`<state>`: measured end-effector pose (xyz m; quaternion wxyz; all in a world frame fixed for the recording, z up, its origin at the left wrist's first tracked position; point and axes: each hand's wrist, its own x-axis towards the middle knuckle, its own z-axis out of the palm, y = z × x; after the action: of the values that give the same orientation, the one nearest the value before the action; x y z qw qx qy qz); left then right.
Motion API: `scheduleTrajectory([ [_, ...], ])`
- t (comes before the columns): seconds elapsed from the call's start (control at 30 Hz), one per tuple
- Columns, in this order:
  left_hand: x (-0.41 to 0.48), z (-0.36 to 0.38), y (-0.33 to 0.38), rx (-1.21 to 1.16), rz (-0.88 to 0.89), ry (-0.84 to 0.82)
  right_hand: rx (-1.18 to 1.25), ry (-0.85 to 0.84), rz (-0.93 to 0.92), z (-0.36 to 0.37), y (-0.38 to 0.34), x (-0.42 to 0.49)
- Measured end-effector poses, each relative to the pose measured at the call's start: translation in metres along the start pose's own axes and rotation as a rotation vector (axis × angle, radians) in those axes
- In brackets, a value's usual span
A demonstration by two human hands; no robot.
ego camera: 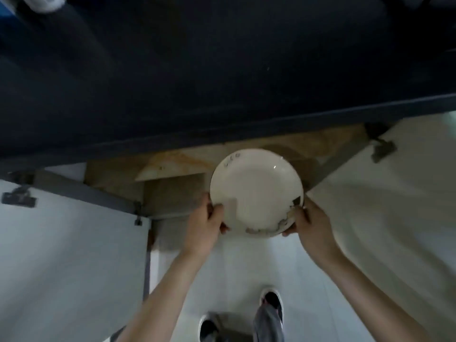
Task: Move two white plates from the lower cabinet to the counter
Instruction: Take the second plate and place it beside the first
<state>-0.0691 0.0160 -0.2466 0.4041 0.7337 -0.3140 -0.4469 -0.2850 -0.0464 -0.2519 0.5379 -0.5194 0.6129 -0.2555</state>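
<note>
A round white glazed ceramic plate (256,191), faintly patterned in grey-brown near its rim, is held roughly level in the air just in front of the open lower cabinet (172,186) and below the edge of the dark counter top (222,82). It is clamped at its near rim from both sides. The left hand (204,223) is closed on the near-left edge, with the thumb laid on the upper face and the fingers curled beneath, and the right hand (311,223) is closed likewise on the near-right edge. Whether a second plate is stacked beneath cannot be told. The plate is judged stiff, fairly heavy for its size, slippery under the glaze and breakable if knocked or dropped. The rim, gripped on opposite sides with the thumbs on top, is judged the sound place to be held, since tilting is checked that way. Care would be called for at the overhanging counter edge, against which the far rim could be struck during lifting. A brownish stained shelf is seen behind the plate, white cabinet doors (61,243) stand swung open at either side, and a pale floor (246,262) with the person's dark shoes (271,301) lies below.
</note>
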Motion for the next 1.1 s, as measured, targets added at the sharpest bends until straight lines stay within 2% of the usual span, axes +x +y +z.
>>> scheduleTrajectory([
  [0.17,-0.138,-0.041,0.067,0.011,-0.183,-0.015,-0.040,-0.087,0.167,-0.035,-0.073,-0.133],
  [0.3,-0.230,-0.067,0.122,0.039,-0.223,0.017,0.012,-0.059,0.215,-0.057,-0.126,-0.220],
  [0.4,-0.273,-0.089,0.155,0.047,-0.200,0.011,0.132,-0.047,0.230,-0.072,-0.159,-0.269],
  [0.57,-0.303,-0.120,0.187,0.109,-0.040,-0.055,0.277,-0.075,0.188,-0.087,-0.196,-0.316],
  [0.73,-0.308,-0.140,0.202,0.193,0.127,-0.193,0.338,0.103,0.111,-0.075,-0.202,-0.356],
  [0.87,-0.306,-0.143,0.200,0.328,0.251,-0.348,0.377,0.298,0.143,-0.054,-0.186,-0.403],
  [1.1,-0.331,-0.087,0.193,0.481,0.321,-0.747,0.571,0.667,0.258,-0.055,-0.143,-0.504],
])
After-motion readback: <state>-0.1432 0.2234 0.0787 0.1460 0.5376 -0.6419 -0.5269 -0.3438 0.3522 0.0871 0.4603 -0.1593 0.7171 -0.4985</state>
